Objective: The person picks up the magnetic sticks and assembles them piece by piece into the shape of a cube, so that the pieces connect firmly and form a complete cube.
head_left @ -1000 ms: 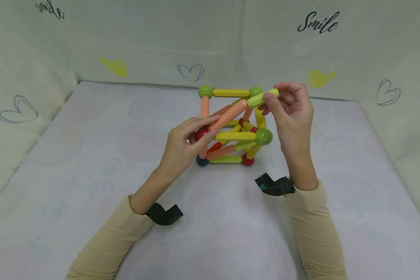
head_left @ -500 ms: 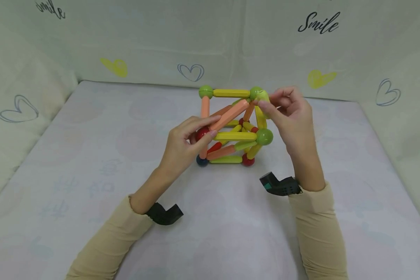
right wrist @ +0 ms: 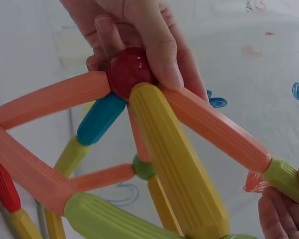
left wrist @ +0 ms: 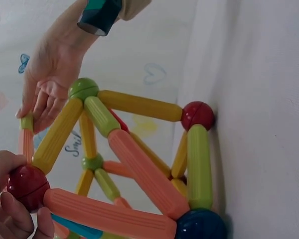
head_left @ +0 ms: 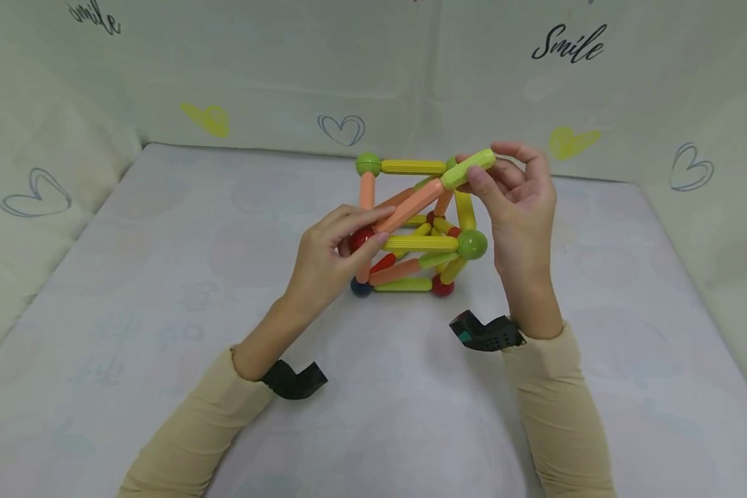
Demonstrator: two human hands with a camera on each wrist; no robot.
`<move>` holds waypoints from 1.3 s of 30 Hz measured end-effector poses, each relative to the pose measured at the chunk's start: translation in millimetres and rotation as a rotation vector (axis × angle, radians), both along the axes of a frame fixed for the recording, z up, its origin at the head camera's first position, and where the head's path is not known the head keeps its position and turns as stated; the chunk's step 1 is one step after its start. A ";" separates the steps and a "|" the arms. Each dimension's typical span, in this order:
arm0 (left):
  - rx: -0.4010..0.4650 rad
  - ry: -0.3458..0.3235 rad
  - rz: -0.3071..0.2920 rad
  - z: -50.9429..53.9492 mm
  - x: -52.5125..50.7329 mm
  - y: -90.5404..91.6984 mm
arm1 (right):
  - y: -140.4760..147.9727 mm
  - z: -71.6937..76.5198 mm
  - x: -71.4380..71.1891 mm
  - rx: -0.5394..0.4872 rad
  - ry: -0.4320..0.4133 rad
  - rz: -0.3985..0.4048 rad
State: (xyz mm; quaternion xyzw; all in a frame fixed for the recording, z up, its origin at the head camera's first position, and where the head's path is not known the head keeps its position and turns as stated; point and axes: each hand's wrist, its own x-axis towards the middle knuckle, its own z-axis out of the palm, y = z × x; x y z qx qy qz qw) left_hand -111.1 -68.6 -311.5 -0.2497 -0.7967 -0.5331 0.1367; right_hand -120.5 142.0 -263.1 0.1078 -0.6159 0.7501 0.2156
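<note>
Several magnetic rods and balls form a cube-like frame, with a yellow rod (head_left: 420,243) and a green ball (head_left: 472,244) along its near upper edge. My left hand (head_left: 324,256) grips the red ball (right wrist: 131,73) at the near left corner, fingers also against a slanting orange rod (head_left: 411,206). That rod runs from the ball up to the right. My right hand (head_left: 526,207) pinches a short lime-green rod (head_left: 468,169) between thumb and fingers. Its lower end meets the orange rod's free end, in line with it.
The frame stands on a pale cloth-covered table (head_left: 180,387), resting on balls such as the dark blue ball (left wrist: 201,226) and a red ball (head_left: 443,285). A white printed cloth backdrop (head_left: 261,69) rises behind the table's far edge.
Half a second ago the lime-green rod was turned and apart from the orange rod; now the two meet end to end again. My left hand has stayed in place.
</note>
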 end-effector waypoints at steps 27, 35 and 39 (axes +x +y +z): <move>-0.194 -0.278 -0.142 9.0 -3.5 -10.0 | 37.8 -21.3 -36.2 0.544 -0.455 0.099; -0.188 -0.320 -0.187 10.8 -7.2 -16.5 | 38.3 -22.5 -35.2 0.341 -0.524 0.316; -0.180 -0.346 -0.205 10.2 -7.1 -18.4 | 34.5 -26.8 -36.0 0.232 -0.593 0.365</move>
